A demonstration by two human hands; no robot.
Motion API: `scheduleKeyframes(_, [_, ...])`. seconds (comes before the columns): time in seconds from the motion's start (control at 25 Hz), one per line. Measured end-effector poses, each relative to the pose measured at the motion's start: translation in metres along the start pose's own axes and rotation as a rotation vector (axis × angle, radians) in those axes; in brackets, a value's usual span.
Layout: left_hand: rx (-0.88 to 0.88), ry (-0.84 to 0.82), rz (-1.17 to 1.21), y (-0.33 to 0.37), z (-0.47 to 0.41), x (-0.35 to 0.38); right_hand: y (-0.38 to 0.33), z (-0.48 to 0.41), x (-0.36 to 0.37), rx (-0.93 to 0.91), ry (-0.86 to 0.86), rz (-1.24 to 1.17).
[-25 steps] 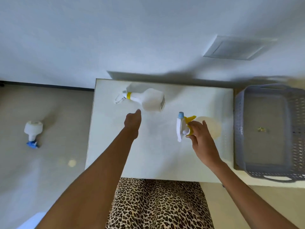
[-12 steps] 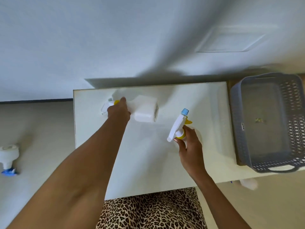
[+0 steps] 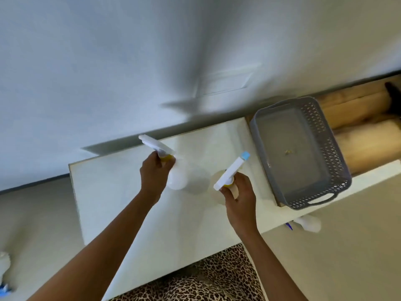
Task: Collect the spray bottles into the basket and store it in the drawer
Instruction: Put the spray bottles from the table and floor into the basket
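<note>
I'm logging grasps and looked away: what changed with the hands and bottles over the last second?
The left hand reached the lying white bottle, gripped its neck and raised it upright. The right hand still grips the blue-tipped bottle. The grey basket still holds no bottles.

Worktop (image 3: 130,213) is showing plain off-white. Basket (image 3: 329,153) is showing grey, with a diamond lattice pattern running through its walls. Left spray bottle (image 3: 155,146) is showing a white head and a yellow collar. Right spray bottle (image 3: 231,172) is showing a white head, a light blue nozzle tip and a yellow collar. Garment (image 3: 206,283) is displaying a tan-and-black leopard print. Floor (image 3: 347,246) is showing beige.
</note>
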State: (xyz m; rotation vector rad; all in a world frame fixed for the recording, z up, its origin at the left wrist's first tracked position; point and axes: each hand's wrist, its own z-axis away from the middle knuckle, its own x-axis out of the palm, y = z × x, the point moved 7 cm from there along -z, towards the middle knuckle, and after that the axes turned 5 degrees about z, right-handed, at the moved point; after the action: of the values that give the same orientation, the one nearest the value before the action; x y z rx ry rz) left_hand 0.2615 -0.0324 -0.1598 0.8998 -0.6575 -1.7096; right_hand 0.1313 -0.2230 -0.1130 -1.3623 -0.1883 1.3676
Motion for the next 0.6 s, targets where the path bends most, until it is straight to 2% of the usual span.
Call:
scheduleKeyframes(0.32, [0.411, -0.349, -0.363, 0.095, 0.07, 0.14, 0.04, 0.004, -0.136, 0.117, 0.288, -0.336])
scheduleKeyframes(0.6, [0.539, -0.472, -0.344, 0.151, 0.119, 0.288, 0.123, -0.021, -0.249, 0.263, 0.506, -0.373])
